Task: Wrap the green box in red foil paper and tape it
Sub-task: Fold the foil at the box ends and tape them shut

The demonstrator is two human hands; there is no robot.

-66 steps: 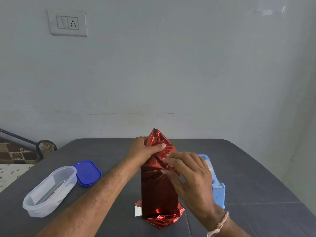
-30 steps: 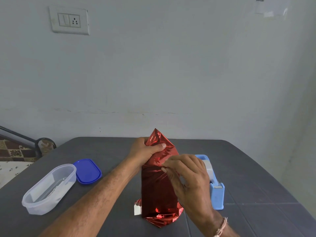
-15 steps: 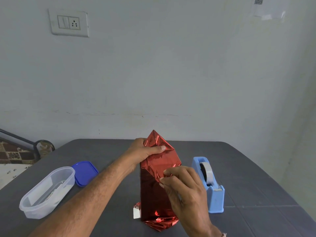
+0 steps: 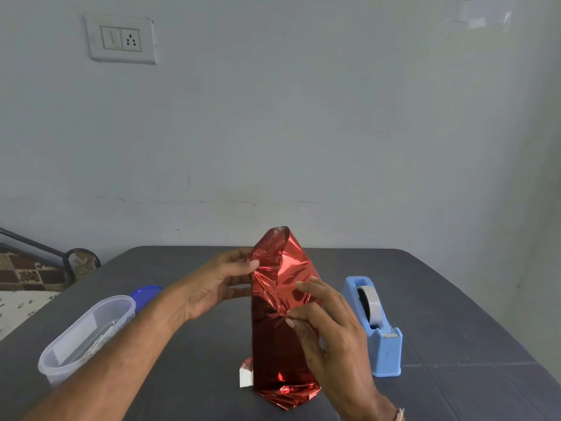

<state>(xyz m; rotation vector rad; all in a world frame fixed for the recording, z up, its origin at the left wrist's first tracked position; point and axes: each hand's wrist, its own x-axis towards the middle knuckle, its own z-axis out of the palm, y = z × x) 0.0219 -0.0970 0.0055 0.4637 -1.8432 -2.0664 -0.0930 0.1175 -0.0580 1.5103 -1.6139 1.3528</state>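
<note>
Peak's sprung open — left hand pinches the upright red foil paper up top, right hand pinches a front fold, nearer the tape dispenser.

- The foil is glossy metallic red, creased and mirror-bright; the underside showing at its seven o'clock corner is matt white.
- The table is smooth, matt dark grey.
- The tape dispenser, at three o'clock of the foil, is smooth pale-blue plastic.
- The tub, at nine o'clock, is cloudy clear plastic; its lid is shiny blue plastic.
- The wall is matt paint, faintly scuffed.
</note>
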